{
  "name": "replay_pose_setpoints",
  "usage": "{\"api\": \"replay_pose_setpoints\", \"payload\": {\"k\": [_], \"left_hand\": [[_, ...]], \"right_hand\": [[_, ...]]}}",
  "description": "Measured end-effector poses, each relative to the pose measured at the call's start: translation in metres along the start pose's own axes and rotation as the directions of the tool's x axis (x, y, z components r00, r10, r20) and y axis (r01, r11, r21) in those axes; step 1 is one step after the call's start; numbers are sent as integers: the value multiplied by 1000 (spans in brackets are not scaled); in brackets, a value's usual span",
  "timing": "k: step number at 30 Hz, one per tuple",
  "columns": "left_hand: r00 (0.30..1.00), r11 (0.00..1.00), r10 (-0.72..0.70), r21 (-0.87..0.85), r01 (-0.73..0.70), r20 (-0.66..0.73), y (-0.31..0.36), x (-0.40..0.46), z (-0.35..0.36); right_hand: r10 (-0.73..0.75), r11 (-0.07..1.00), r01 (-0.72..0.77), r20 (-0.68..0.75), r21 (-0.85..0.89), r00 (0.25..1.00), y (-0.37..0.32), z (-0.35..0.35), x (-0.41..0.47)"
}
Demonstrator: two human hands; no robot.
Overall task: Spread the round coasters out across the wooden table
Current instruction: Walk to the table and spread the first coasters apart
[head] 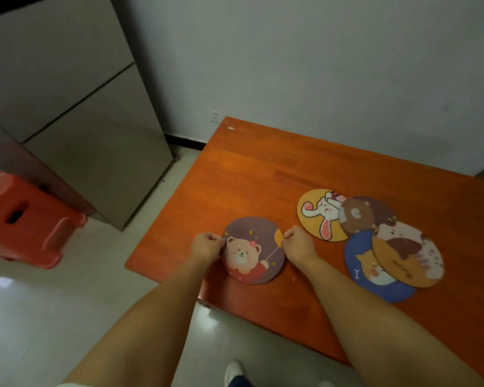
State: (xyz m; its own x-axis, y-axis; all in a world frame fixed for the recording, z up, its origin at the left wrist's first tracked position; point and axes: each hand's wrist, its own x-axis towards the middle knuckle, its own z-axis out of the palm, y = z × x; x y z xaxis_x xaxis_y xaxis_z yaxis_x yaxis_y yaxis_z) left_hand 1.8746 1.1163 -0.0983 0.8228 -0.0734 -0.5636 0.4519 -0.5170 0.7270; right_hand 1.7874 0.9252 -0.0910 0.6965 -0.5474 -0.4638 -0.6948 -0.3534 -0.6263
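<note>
A purple round coaster with a bear [252, 251] lies near the left front corner of the orange wooden table [263, 174]. My left hand [206, 247] pinches its left edge and my right hand [298, 243] pinches its right edge. To the right, several coasters overlap in a cluster: a yellow rabbit coaster [316, 216], a brown bear coaster [366, 215], a blue dog coaster [372, 275], and a tan and white coaster [408, 254] on top of the blue one.
A grey cabinet [67, 93] stands to the left of the table, with a red plastic stool [25, 219] beside it. A white wall runs behind the table. Pale tiled floor and a white shoe [235, 371] show below the table's front edge.
</note>
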Motion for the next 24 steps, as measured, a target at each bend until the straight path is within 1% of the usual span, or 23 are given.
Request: {"api": "replay_pose_setpoints", "payload": {"k": [3,5,8,10,11,14,17,20,24], "left_hand": [[997,984,72,163,-69,-13,0,9,7],[993,947,119,303,-110,-10,0,11,8],[986,855,166,496,-152,15,1,10,10],[981,837,196,521,-168,0,2,8,13],[979,838,202,519,-167,-10,4,8,14],[975,794,223,579,-185,7,15,6,18],[964,743,261,625,-238,57,35,3,34],[944,742,297,588,-321,141,61,-6,69],[906,726,353,542,-424,235,90,-28,134]], "right_hand": [[32,999,-32,-28,1,999,11,7,4],[30,1000,-30,-53,-7,998,15,12,5],[3,992,-10,-53,-127,999,15,15,7],[9,981,-17,-43,-193,999,12,13,8],[12,980,-20,-39,-197,999,12,10,9],[0,986,-7,-43,-164,999,17,-4,7],[-11,995,1,-96,-100,995,27,-35,2],[24,997,-36,-189,-61,982,49,-80,-1],[87,994,-99,-248,-36,965,94,-146,2]]}}
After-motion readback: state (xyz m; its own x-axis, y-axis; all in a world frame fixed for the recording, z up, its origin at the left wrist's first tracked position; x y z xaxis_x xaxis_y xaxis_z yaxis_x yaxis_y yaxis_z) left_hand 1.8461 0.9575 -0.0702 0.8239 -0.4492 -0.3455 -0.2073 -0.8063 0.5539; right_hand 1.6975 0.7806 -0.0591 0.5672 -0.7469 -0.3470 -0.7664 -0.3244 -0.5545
